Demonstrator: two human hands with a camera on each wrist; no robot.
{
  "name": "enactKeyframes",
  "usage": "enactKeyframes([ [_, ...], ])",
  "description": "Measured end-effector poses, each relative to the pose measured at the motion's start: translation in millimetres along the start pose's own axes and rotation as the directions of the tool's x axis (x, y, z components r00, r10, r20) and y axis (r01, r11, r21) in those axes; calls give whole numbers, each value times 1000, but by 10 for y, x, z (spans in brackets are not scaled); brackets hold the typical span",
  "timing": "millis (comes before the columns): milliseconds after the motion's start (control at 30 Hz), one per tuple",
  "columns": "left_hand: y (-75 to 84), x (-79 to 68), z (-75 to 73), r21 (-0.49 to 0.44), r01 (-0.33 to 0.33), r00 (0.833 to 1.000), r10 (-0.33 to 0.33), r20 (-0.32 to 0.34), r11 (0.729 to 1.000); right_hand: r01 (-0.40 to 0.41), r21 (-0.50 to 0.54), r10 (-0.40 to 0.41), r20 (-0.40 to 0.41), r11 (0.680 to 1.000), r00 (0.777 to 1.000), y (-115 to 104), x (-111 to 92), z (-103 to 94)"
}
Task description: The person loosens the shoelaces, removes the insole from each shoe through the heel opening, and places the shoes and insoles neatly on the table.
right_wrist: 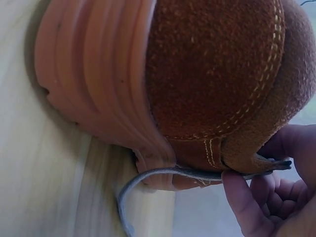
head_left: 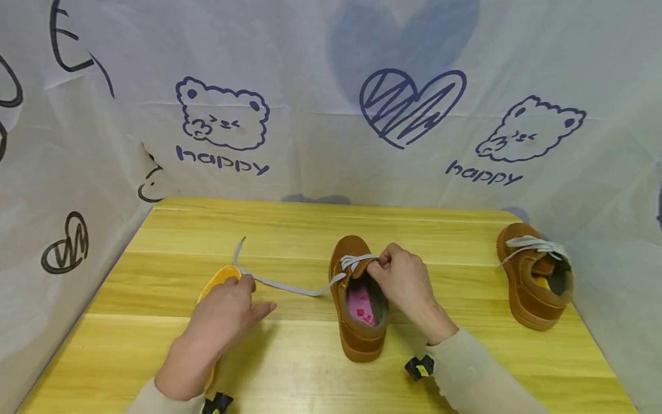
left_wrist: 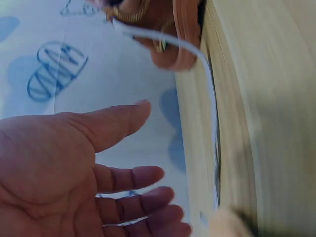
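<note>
A brown suede shoe stands on the wooden table, toe away from me, with a pink insole inside. At its eyelet edge my right hand pinches the grey shoelace between thumb and finger. The lace loops down along the shoe's side in the right wrist view. Another length of lace trails left from the shoe across the table. My left hand, thumb spread and fingers loose, hovers over a yellow insole and covers most of it.
A second brown shoe, laced and with yellow inside, stands near the table's right edge. White cloth with bear and heart drawings hangs behind the table and along both sides.
</note>
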State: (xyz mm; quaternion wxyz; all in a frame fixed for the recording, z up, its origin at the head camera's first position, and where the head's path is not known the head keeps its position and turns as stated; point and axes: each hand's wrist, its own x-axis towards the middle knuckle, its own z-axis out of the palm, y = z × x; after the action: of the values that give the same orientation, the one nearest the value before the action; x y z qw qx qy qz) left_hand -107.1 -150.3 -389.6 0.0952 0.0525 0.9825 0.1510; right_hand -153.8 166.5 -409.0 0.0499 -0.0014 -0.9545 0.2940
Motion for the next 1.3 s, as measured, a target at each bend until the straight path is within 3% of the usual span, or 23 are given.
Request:
enactKeyframes([
  [167, 302, 82, 89, -18, -120, 990, 119, -76, 993, 4, 42, -4, 5, 999, 1000, -16, -6, 8],
  [400, 693, 254, 313, -45, -328, 929, 314, -197, 944, -13, 100, 10, 29, 995, 1000, -35, -12, 19],
  [600, 859, 416, 466, -90, -360, 915, 334, -225, 928, -17, 134, 13, 30, 991, 999, -69, -22, 35],
  [833, 845, 499, 471, -28, -393, 884, 369, -286, 919, -27, 204, 22, 26, 979, 999, -134, -49, 62],
  [1000, 780, 519, 388, -65, -370, 902, 341, -266, 927, -35, 252, 29, 28, 967, 999, -175, -52, 138],
  [1167, 724, 546, 346, -76, -353, 905, 320, -279, 932, -17, 287, 21, -10, 958, 1000, -215, -31, 201],
  [1300, 695, 557, 324, -85, -307, 924, 276, -265, 948, -2, 309, 9, -22, 951, 1000, -250, -24, 236],
])
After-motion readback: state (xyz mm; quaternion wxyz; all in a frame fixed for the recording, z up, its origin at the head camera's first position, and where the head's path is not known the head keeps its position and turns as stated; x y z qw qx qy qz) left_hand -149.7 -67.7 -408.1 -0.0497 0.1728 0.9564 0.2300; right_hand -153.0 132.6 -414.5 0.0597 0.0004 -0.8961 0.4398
